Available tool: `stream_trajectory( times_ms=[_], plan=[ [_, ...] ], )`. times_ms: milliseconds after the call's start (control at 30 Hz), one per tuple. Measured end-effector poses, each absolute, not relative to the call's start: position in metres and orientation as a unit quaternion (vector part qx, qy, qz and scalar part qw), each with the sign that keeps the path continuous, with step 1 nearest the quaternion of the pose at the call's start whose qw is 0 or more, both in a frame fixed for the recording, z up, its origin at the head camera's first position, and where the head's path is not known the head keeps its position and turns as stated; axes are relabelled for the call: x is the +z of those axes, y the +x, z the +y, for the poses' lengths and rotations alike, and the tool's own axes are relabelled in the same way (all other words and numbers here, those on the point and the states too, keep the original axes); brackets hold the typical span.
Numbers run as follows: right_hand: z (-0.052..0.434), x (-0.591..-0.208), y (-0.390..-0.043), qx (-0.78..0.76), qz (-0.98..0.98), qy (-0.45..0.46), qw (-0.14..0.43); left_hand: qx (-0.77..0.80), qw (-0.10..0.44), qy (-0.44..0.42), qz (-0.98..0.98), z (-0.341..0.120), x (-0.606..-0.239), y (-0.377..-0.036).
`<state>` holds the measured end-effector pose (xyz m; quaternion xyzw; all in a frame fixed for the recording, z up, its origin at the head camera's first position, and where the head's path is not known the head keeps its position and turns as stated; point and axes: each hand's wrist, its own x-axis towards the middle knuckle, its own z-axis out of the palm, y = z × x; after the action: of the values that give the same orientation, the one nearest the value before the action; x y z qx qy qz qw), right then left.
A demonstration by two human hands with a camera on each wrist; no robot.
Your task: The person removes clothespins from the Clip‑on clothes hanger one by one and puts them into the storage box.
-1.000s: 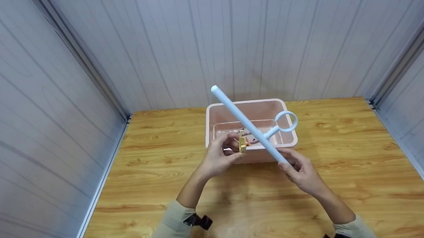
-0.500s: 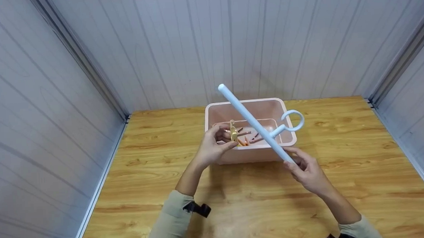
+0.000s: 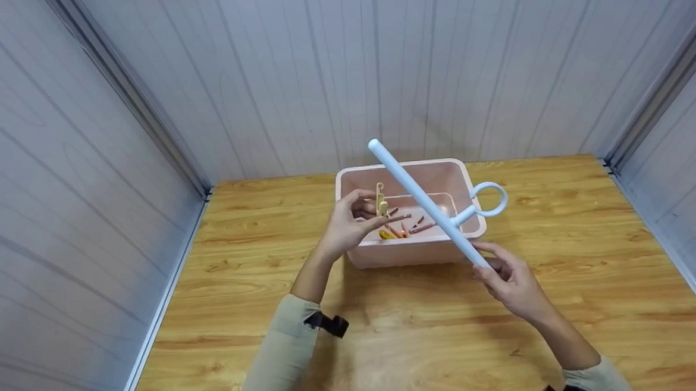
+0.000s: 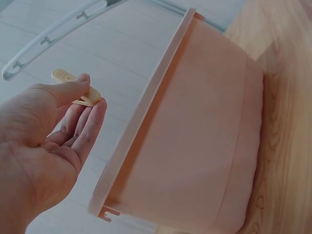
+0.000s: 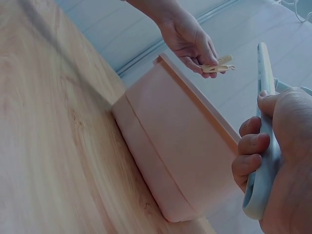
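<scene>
In the head view my left hand [image 3: 345, 228] pinches a pale yellow clothespin [image 3: 380, 201] between thumb and fingertips, above the left part of the pink bin [image 3: 422, 253]. The clothespin [image 4: 91, 95] shows a ribbed end and a hooked tip. My right hand [image 3: 512, 285] grips the lower end of a light blue clothes hanger [image 3: 416, 192], which slants up and left across the bin. Its round hook [image 3: 503, 194] points right, over the bin's right rim. Small notches line the hanger's underside [image 4: 46, 41] in the left wrist view. Clothespin and hanger are apart.
Inside the bin lie several thin brownish sticks [image 3: 424, 227] and orange and yellow pieces [image 3: 387, 235], partly covered by my left hand and the hanger. The bin stands on a wooden tabletop [image 3: 256, 272], close to the back wall [image 3: 271, 92]. Panelled walls rise on both sides.
The left hand has moved up and left with the clothespin, farther from the hanger. The right hand has shifted slightly right and down, with the hanger; the bin's contents show more.
</scene>
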<state>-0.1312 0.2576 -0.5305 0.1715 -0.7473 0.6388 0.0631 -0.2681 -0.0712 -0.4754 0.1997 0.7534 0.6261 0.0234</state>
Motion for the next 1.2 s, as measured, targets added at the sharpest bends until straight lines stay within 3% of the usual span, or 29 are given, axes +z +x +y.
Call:
stream_trajectory(
  times_ms=[700,1200],
  plan=[
    [0.261,-0.535,-0.127,0.632,-0.759,0.143,0.068,0.575,0.087,0.186,0.792,-0.071,-0.463,-0.295],
    [0.264,-0.539,-0.126,0.643,-0.749,0.150,0.061,0.683,0.031,0.173,0.709,-0.073,-0.470,-0.296]
  ],
)
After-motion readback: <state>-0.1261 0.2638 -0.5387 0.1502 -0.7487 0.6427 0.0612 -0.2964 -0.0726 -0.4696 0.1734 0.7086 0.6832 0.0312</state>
